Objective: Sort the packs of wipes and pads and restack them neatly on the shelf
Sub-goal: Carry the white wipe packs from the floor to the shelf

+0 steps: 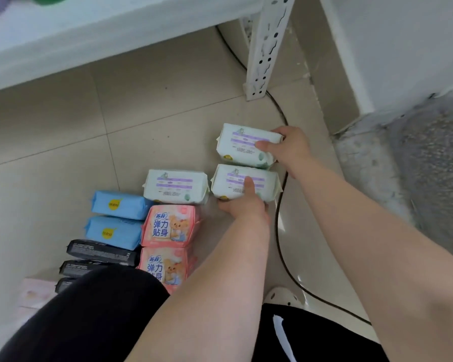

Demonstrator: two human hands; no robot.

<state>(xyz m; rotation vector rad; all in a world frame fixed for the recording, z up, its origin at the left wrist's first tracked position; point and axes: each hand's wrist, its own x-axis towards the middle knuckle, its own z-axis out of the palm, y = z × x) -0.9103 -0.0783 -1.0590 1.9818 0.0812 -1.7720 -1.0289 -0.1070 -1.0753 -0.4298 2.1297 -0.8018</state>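
Two hands each hold a white purple-striped pad pack on the floor: right hand (289, 145) clamped on the far pack (242, 145), left hand (242, 205) clamped on the near pack (236, 182).

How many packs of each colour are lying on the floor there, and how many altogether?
White packs with purple stripes: 3, two of them held in the hands
Blue packs: 2
Pink bear packs: 2
Black packs: 3
Pale pink pack, partly hidden: 1
Total: 11
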